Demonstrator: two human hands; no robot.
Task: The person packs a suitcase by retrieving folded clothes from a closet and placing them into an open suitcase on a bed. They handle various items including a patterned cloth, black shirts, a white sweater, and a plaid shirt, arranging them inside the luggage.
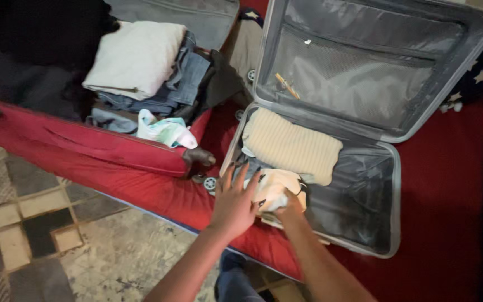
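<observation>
My right hand (292, 202) is mostly buried in a cream cloth bundle (275, 187), so can't really tell how it's gripping. Left hand (235, 202) is spread flat, pressing right beside it at the near edge of the grey suitcase (364, 201). Further in there's a folded knit sweater (292, 146), then the open lid (364, 67).

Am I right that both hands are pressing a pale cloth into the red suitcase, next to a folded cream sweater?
Not quite: the head view shows the pale cloth and cream sweater in the open grey suitcase, not the red one. Left hand lies flat; right hand grips the cloth.
</observation>
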